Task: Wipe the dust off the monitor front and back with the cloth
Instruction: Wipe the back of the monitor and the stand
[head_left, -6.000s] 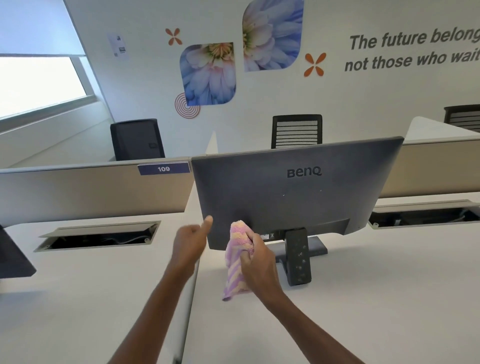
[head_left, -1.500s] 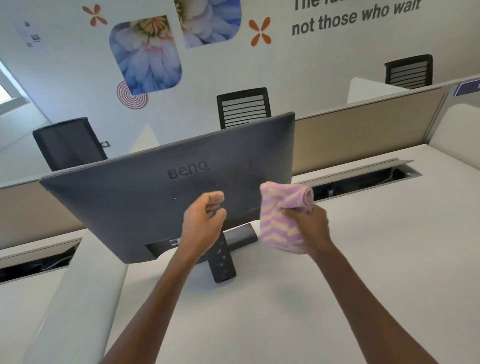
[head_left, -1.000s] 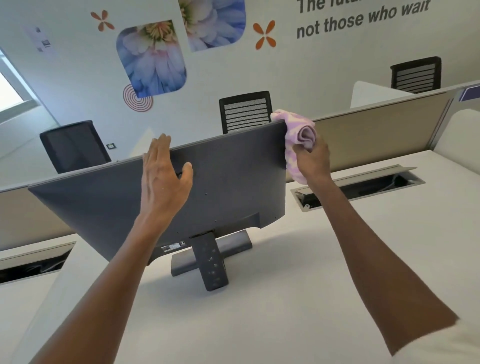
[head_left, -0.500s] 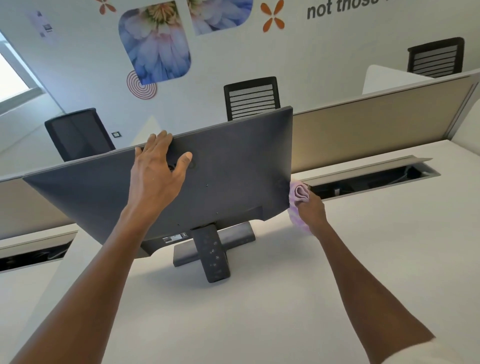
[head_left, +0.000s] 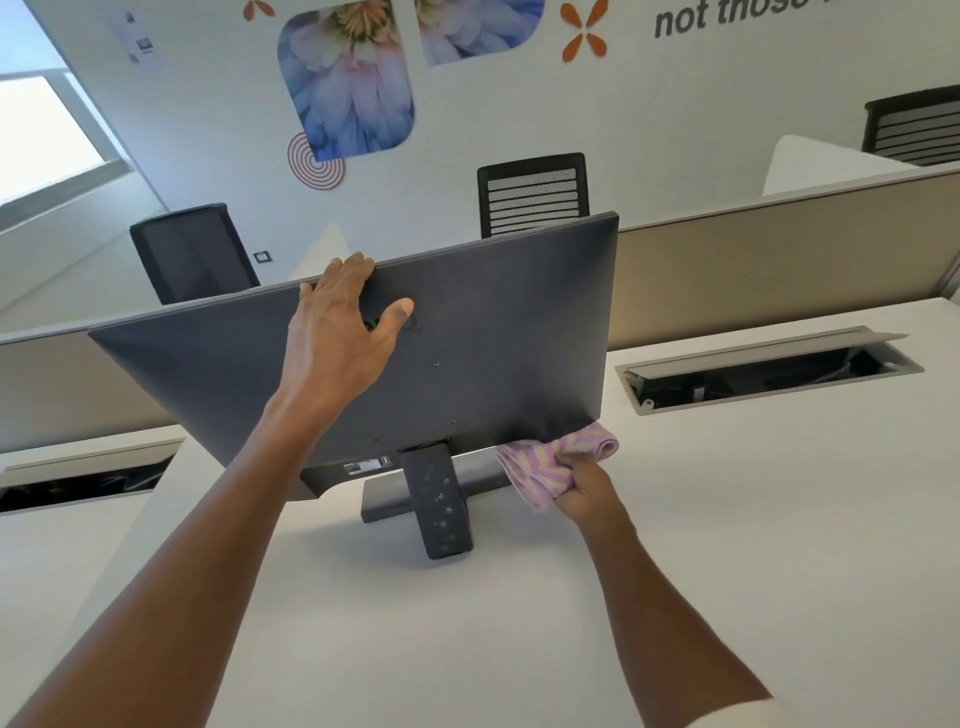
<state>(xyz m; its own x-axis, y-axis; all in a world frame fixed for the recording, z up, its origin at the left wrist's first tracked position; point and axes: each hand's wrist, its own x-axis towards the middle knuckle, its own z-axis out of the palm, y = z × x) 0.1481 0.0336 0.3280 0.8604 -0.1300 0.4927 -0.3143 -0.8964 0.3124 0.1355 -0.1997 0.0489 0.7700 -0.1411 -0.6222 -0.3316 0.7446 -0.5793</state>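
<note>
Nearest the camera, two bare forearms reach up from the bottom edge across the white desk (head_left: 727, 519). The right hand (head_left: 584, 486), at about 4 o'clock from the frame's centre, has its fingers (head_left: 576, 460) curled tight round a bunched pink-and-cream striped cloth (head_left: 540, 462). The cloth sticks out of the fist toward 10 and 1 o'clock, and its upper fold touches the lower right corner of the monitor (head_left: 493, 338). Just beside it at 9 o'clock stands the monitor's dark stand (head_left: 439, 501), its foot flat on the desk.

Farther on, the left hand (head_left: 340, 332) lies flat on the monitor's grey back near the top edge, at about 11 o'clock from centre. Its fingers (head_left: 348, 270) are straight, with the tips hooked over the top rim and the thumb spread toward 3 o'clock. The monitor is tilted, its back facing the camera.

Beyond it, at 3 o'clock, an open cable tray (head_left: 769, 369) is sunk in the desk before a beige partition (head_left: 779, 249). Black chairs (head_left: 532, 195) stand against a flower-printed wall (head_left: 348, 88).
</note>
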